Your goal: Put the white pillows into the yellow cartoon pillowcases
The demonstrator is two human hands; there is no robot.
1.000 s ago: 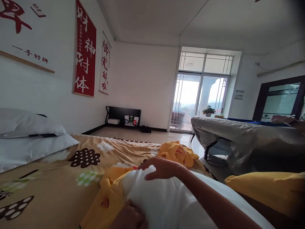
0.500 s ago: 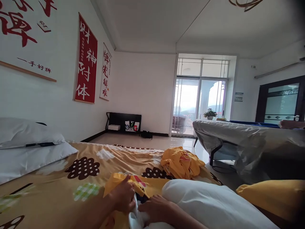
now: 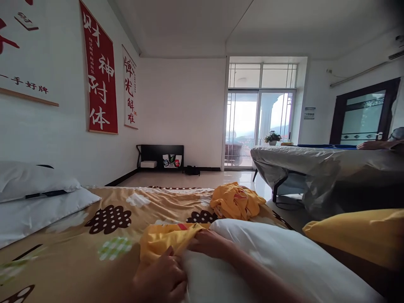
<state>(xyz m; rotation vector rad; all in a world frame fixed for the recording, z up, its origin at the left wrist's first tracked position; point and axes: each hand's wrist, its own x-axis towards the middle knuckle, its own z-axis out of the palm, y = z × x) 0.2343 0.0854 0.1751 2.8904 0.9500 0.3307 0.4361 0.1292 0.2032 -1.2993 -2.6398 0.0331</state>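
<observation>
A yellow pillowcase (image 3: 158, 242) with a printed pattern lies on the bed, its mouth towards me. My left hand (image 3: 166, 275) is closed on its near edge, thumb up. A plump white pillow (image 3: 261, 256) stretches from the lower right up to this mouth. My right hand (image 3: 210, 244) reaches over the pillow, its curled fingers on the pillow's end at the mouth. Yellow cloth hides the fingertips. Where the pillow's end meets the case is partly covered by both hands.
The patterned bedsheet (image 3: 75, 256) spreads under everything. A crumpled yellow cloth (image 3: 236, 201) lies beyond the pillow, with a yellow pillow (image 3: 360, 233) at right. White pillows (image 3: 53, 210) rest at left. Past the bed stands a plastic-covered table (image 3: 322, 162); another person's arm (image 3: 378, 145) rests there.
The white pillow's end has moved left to the pillowcase mouth. My right hand has gone forward into the yellow cloth; my left hand has come down and nearer. The view has tilted slightly.
</observation>
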